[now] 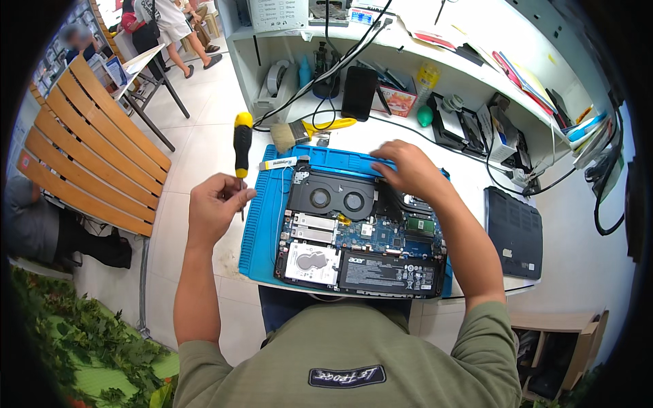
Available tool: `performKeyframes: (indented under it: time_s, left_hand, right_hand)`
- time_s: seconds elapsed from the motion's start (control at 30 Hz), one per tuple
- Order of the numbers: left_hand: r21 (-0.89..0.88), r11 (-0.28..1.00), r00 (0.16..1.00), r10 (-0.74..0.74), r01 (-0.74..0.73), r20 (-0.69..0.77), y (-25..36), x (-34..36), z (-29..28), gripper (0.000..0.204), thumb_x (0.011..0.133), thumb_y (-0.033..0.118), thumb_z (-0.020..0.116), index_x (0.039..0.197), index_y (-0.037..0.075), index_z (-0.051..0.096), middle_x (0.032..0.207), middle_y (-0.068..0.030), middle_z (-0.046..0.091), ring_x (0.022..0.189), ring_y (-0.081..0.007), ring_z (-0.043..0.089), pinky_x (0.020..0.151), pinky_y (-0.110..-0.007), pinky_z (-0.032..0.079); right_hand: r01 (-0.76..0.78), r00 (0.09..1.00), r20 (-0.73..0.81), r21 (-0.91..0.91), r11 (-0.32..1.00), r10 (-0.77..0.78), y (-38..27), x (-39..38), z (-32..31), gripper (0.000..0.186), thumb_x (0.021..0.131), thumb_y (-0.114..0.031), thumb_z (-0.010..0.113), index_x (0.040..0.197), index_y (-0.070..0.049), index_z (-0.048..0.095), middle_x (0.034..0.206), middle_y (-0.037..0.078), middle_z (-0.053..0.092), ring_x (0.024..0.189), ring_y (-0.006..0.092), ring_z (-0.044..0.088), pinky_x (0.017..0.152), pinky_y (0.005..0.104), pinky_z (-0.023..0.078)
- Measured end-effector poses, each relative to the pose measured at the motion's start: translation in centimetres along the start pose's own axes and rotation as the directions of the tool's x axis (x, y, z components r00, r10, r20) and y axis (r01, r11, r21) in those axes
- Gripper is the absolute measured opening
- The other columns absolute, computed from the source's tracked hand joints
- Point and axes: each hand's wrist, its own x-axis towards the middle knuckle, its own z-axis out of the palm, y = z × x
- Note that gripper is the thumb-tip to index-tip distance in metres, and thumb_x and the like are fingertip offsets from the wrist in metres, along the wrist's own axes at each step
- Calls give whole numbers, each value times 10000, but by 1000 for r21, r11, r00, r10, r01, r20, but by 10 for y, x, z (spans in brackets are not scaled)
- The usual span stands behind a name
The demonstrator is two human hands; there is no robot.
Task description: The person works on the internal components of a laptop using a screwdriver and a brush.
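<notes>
My left hand point(219, 204) is closed around the thin shaft of a screwdriver point(241, 141), whose yellow and black handle points up. It is beside the left edge of a blue work mat point(262, 234). On the mat lies an opened laptop point(367, 234), its two fans, blue circuit board, drive and black battery point(388, 273) exposed. My right hand point(411, 170) reaches over the laptop's far edge to the mat's raised compartment strip point(340, 160). Its thumb and fingers are apart, and nothing shows between them. The forearm hides part of the laptop's right side.
A brush point(291, 134) with a yellow handle lies behind the mat. A black phone point(359, 94) leans by the shelf. Cables hang over the desk. A dark laptop cover point(513, 232) lies at the right. A slatted wooden bench point(98, 146) and people are at the left.
</notes>
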Motion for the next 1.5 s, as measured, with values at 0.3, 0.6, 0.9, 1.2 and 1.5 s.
performKeyframes:
  time_s: [0.3, 0.6, 0.9, 1.2, 1.5]
  left_hand:
    - [107, 955, 939, -292, 276, 180, -32, -35, -16, 208, 886, 96, 918, 925, -18, 749, 701, -54, 685, 565, -102, 630, 542, -245, 510]
    - [66, 997, 977, -61, 49, 205, -4, -9, 11, 168, 897, 55, 880, 938, -38, 746, 760, -48, 677, 646, -96, 604, 609, -270, 503]
    - [411, 711, 799, 367, -571, 476, 41, 160, 186, 203, 904, 241, 842, 987, 58, 816, 938, -140, 754, 912, -343, 734, 818, -480, 553]
    - [426, 711, 814, 377, -560, 442, 34, 164, 221, 283, 874, 283, 887, 1027, 49, 840, 982, -137, 786, 912, -335, 760, 840, -439, 585]
    - [235, 903, 930, 324, -359, 173, 40, 60, 74, 225, 951, 170, 873, 1069, -16, 826, 921, -97, 816, 829, -156, 771, 795, -297, 600]
  right_hand:
    - [-447, 807, -339, 187, 875, 485, -12, -199, -43, 239, 950, -67, 794, 1165, 39, 784, 1009, 149, 772, 856, 226, 716, 794, 332, 555]
    - [-603, 551, -133, 619, 504, 824, -46, -272, 2, 306, 985, -116, 808, 1242, 46, 767, 1047, 114, 784, 927, 152, 734, 825, 299, 584]
    - [-552, 630, -246, 527, 647, 737, -14, -227, 5, 392, 958, -177, 818, 1274, 47, 754, 1067, 153, 764, 806, 185, 676, 766, 322, 564]
    - [-450, 760, -256, 456, 768, 597, 44, -190, -9, 475, 908, -126, 857, 1336, 29, 720, 1226, 150, 741, 840, 192, 726, 776, 347, 596]
    - [-333, 778, -369, 444, 832, 508, 91, -154, 7, 271, 998, -207, 771, 1136, 21, 813, 1023, 187, 829, 879, 265, 787, 837, 388, 611]
